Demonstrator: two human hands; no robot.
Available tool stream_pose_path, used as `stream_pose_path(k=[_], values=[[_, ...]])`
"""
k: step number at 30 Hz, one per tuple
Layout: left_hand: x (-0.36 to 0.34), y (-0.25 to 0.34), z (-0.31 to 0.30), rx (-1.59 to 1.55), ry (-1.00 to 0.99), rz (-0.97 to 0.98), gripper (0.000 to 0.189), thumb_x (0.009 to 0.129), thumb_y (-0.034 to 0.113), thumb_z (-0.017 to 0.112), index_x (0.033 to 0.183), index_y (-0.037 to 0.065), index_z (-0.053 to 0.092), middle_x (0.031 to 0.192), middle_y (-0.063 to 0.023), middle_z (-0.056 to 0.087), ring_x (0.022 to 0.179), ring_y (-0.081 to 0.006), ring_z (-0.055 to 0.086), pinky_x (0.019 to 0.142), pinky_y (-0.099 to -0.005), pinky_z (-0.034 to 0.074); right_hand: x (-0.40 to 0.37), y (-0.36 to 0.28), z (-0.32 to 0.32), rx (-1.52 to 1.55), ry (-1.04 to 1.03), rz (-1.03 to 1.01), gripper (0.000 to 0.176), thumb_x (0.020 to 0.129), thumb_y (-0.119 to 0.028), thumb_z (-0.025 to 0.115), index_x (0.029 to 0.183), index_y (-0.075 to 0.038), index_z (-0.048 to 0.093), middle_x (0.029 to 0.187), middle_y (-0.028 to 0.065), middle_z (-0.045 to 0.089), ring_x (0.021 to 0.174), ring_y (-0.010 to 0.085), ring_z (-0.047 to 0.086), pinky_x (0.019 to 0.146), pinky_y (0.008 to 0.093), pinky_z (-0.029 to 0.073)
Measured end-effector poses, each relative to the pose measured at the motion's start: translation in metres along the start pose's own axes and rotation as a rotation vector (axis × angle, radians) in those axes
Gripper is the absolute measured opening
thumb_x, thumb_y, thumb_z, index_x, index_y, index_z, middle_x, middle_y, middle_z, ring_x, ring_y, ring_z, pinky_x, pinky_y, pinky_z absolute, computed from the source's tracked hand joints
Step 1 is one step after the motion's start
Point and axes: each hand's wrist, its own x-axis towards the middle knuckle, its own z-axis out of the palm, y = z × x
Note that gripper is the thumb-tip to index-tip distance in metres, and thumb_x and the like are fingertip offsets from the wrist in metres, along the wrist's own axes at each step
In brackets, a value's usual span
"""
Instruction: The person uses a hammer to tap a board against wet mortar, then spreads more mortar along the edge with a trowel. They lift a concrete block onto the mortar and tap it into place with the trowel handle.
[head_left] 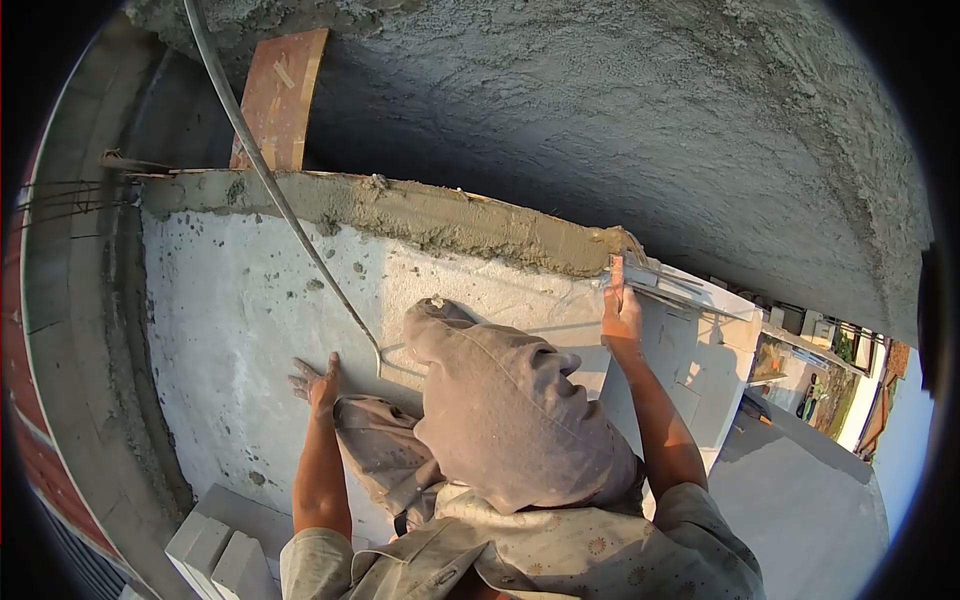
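My left hand (315, 382) lies flat with its fingers spread on a pale, mortar-spotted surface (250, 300). At the right end of a band of wet grey mortar (450, 215), my right hand (621, 318) is closed around a narrow reddish-brown piece (616, 269). The top of that piece stands out above the fingers, beside the mortar's end; I cannot tell what it is. Between my arms are my bent knees in dusty brown trousers (510, 400). A long grey rod or hose (270, 180) slants down from the top, its bent end near my left knee.
Beyond the mortar band rises a rough grey cement wall (600, 120), with a reddish board (280, 95) leaning there. Thin rods (60, 205) stick out at the left. Pale blocks (225, 555) stand at lower left. At right, the edge overlooks lower ground with plants (840, 395).
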Motion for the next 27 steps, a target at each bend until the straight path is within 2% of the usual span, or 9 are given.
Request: stream_pose_path(k=[5, 6, 10, 13, 14, 17, 18, 25, 27], values=[[-0.006, 0.0, -0.004, -0.011, 0.008, 0.031, 0.117, 0.076, 0.075, 0.062, 0.158, 0.016, 0.003, 0.157, -0.035, -0.003, 0.142, -0.0591, 0.0, 0.116, -0.063, 0.012, -0.002, -0.03, 0.035, 0.006, -0.016, -0.177, 0.038, 0.098, -0.029, 0.054, 0.111, 0.007, 0.056, 0.089, 0.0314, 0.063, 0.087, 0.0503, 0.062, 0.072, 0.0486, 0.049], [-0.007, -0.001, -0.005, -0.012, 0.006, 0.039, 0.118, 0.076, 0.074, 0.063, 0.158, 0.015, 0.002, 0.157, -0.0354, -0.003, 0.142, -0.0593, 0.0, 0.116, -0.0628, 0.012, 0.004, -0.022, 0.046, -0.015, -0.072, -0.121, 0.045, 0.098, -0.033, 0.054, 0.118, 0.007, 0.056, 0.1, 0.0354, 0.063, 0.098, 0.0496, 0.062, 0.081, 0.0482, 0.049], [-0.005, -0.004, -0.005, -0.012, 0.001, 0.071, 0.119, 0.076, 0.071, 0.067, 0.157, 0.014, 0.002, 0.156, -0.0369, -0.002, 0.142, -0.0599, 0.001, 0.116, -0.0617, 0.012, 0.014, -0.029, 0.06, -0.109, -0.262, -0.145, 0.039, 0.098, -0.03, 0.055, 0.12, 0.003, 0.055, 0.09, 0.0323, 0.062, 0.086, 0.0512, 0.061, 0.07, 0.0494, 0.048], [-0.004, -0.006, -0.004, -0.031, 0.015, 0.087, 0.119, 0.076, 0.069, 0.068, 0.157, 0.013, 0.002, 0.156, -0.0378, -0.001, 0.142, -0.0601, 0.002, 0.117, -0.0608, 0.012, 0.0, -0.058, 0.047, -0.054, -0.211, -0.235, 0.034, 0.1, -0.026, 0.053, 0.12, 0.001, 0.053, 0.084, 0.031, 0.06, 0.079, 0.0495, 0.059, 0.064, 0.0477, 0.046], [-0.006, -0.007, -0.004, -0.035, 0.019, 0.095, 0.119, 0.076, 0.069, 0.068, 0.157, 0.013, 0.002, 0.156, -0.038, 0.0, 0.142, -0.0601, 0.002, 0.117, -0.0605, 0.012, 0.001, -0.046, 0.056, -0.015, -0.163, -0.282, 0.037, 0.101, -0.022, 0.051, 0.133, -0.005, 0.049, 0.084, 0.0275, 0.059, 0.07, 0.0446, 0.059, 0.061, 0.0443, 0.045], [-0.001, -0.009, -0.001, -0.006, 0.027, 0.105, 0.118, 0.077, 0.068, 0.068, 0.157, 0.012, 0.002, 0.156, -0.0382, 0.0, 0.142, -0.0598, 0.002, 0.117, -0.0601, 0.012, 0.008, -0.056, 0.059, -0.077, -0.196, -0.327, 0.054, 0.099, -0.019, 0.049, 0.15, -0.027, 0.035, 0.096, 0.0243, 0.06, 0.076, 0.0451, 0.063, 0.064, 0.0509, 0.05], [-0.003, -0.008, -0.003, -0.005, 0.02, 0.098, 0.118, 0.077, 0.068, 0.068, 0.157, 0.012, 0.002, 0.155, -0.0382, 0.0, 0.142, -0.0597, 0.002, 0.117, -0.06, 0.012, 0.018, -0.04, 0.069, -0.221, -0.164, -0.471, 0.055, 0.099, -0.018, 0.05, 0.151, -0.028, 0.034, 0.097, 0.0215, 0.057, 0.074, 0.0423, 0.063, 0.064, 0.0491, 0.051], [-0.006, -0.008, -0.004, 0.001, 0.017, 0.089, 0.119, 0.076, 0.069, 0.067, 0.157, 0.012, 0.002, 0.155, -0.0381, 0.0, 0.142, -0.0595, 0.001, 0.117, -0.0601, 0.012, 0.005, -0.051, 0.068, -0.122, -0.218, -0.341, 0.055, 0.1, -0.02, 0.049, 0.151, -0.032, 0.033, 0.104, 0.0234, 0.059, 0.077, 0.0431, 0.064, 0.066, 0.0513, 0.05], [-0.005, -0.005, -0.006, 0.001, 0.015, 0.089, 0.119, 0.076, 0.07, 0.067, 0.157, 0.012, 0.002, 0.156, -0.038, 0.0, 0.142, -0.0596, 0.001, 0.117, -0.0604, 0.013, 0.008, -0.054, 0.072, -0.2, -0.22, -0.431, 0.055, 0.1, -0.021, 0.048, 0.152, -0.033, 0.031, 0.107, 0.0248, 0.059, 0.081, 0.0432, 0.064, 0.068, 0.0512, 0.05]])
